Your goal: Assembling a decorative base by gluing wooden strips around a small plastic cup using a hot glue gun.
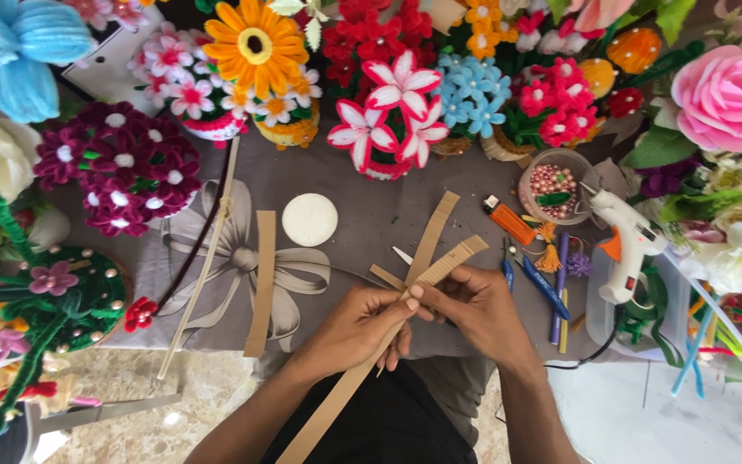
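My left hand (355,328) and my right hand (474,308) meet over the front of the grey cloth (362,202). Together they pinch several crossed brown cardboard strips (440,262). One long strip runs from the upper right down past my left wrist toward my lap. Another strip (433,234) points up and away from my fingers. The tip of a blade or scissors (402,255) shows just above my left fingers.
A loose cardboard strip (262,282), a white disc (309,219) and thin wooden sticks (203,266) lie to the left. To the right are an orange lighter (508,221), a bowl of beads (553,183), pens (544,288) and a white glue gun (627,241). Pipe-cleaner flower bouquets (388,112) ring the table.
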